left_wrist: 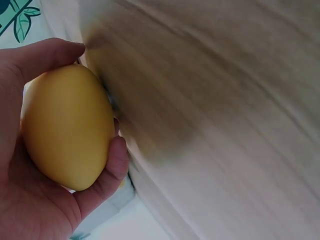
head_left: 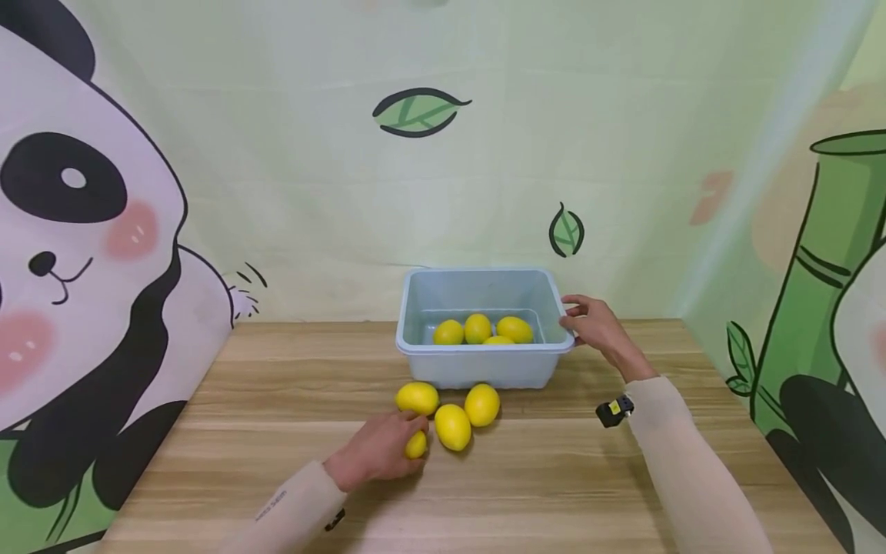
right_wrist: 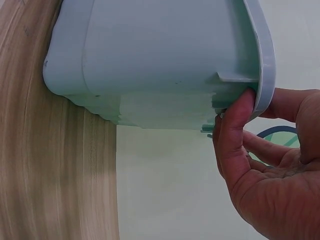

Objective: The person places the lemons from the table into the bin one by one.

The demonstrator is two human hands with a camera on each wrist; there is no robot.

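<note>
My left hand [head_left: 384, 448] curls its thumb and fingers round a yellow lemon [left_wrist: 69, 127], low over the table at the front. Just beyond that hand lie three more lemons: one at the left [head_left: 418, 398], one in the middle [head_left: 453, 428] and one at the right [head_left: 482, 405]. Behind them stands a light blue plastic bin [head_left: 477, 369] with several lemons [head_left: 514, 330] on its floor. At the bin's right side, my right hand [head_left: 597, 327] pinches the rim [right_wrist: 266, 55], the thumb under the lip and fingers over it.
The wooden table [head_left: 291, 385] runs back to a pale green cloth backdrop [head_left: 304, 192] printed with leaves, pandas and bamboo. The bin stands near the table's back edge, close to that cloth. Small black wrist cameras [head_left: 614, 411] sit at the sleeves.
</note>
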